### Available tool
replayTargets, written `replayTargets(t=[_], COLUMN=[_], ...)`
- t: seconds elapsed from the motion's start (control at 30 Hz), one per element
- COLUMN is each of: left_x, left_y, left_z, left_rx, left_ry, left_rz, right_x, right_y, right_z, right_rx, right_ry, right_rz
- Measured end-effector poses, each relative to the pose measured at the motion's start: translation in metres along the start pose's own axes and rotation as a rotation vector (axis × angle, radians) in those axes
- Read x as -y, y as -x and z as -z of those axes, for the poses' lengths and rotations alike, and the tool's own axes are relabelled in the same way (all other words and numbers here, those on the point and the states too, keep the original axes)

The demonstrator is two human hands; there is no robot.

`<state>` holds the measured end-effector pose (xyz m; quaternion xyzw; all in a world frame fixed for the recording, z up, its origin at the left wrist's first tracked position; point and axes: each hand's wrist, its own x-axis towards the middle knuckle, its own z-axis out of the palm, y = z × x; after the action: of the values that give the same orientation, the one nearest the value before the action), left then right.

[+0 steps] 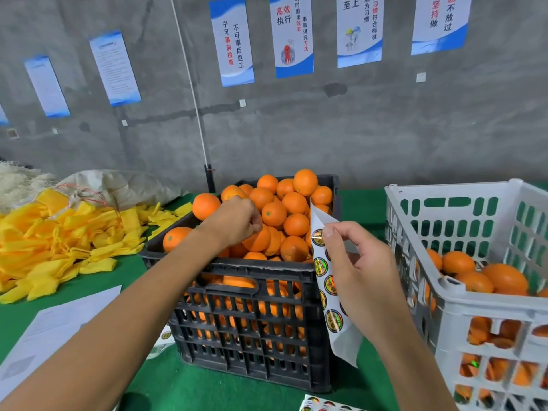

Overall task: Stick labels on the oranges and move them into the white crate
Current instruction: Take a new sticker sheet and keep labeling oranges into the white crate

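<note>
So the left hand (237,219) gripped an orange (257,240) in the black crate (237,271) while the right hand (355,262) pinched the label sheet (326,280) close by, ready for quick sticking, white crate (462,298) waiting right.

On the grey wall I read a blue-and-white poster (232,43): 宁可事前检查 不可事后返工. Its neighbour (292,34) carries 高效执行 in large characters. A third poster (359,28) shows 让习惯符合标准. The round stickers on the label sheet (329,280) are too small for me to read.
</note>
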<state>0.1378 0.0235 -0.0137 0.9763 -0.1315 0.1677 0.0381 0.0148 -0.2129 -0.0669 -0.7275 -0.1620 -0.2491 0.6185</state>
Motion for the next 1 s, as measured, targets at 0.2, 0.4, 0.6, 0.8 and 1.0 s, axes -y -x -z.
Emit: replayTargets(t=[0.2,0.4,0.6,0.8,1.0], left_x=[0.0,0.003,-0.03,-0.148,-0.228], left_y=[-0.004,-0.013,-0.004,-0.01,-0.019], left_z=[-0.005,-0.004,0.016,0.037,0.014], left_rx=[0.188,0.219,-0.089,-0.167,0.122], left_ry=[-0.187,-0.149,0.087,0.731,1.031], left_rz=[0.01,0.017,0.001,-0.201,-0.287], right_x=[0.0,0.001,0.003,0.012,0.017], right_y=[0.0,0.0,-0.001,-0.002,-0.004], right_z=[-0.001,-0.001,0.006,0.028,0.053], right_rx=[-0.005,-0.004,-0.077,-0.37,-0.549], right_ry=[0.014,0.028,0.011,-0.044,-0.119], right_rz=[-0.004,0.006,-0.02,0.059,0.13])
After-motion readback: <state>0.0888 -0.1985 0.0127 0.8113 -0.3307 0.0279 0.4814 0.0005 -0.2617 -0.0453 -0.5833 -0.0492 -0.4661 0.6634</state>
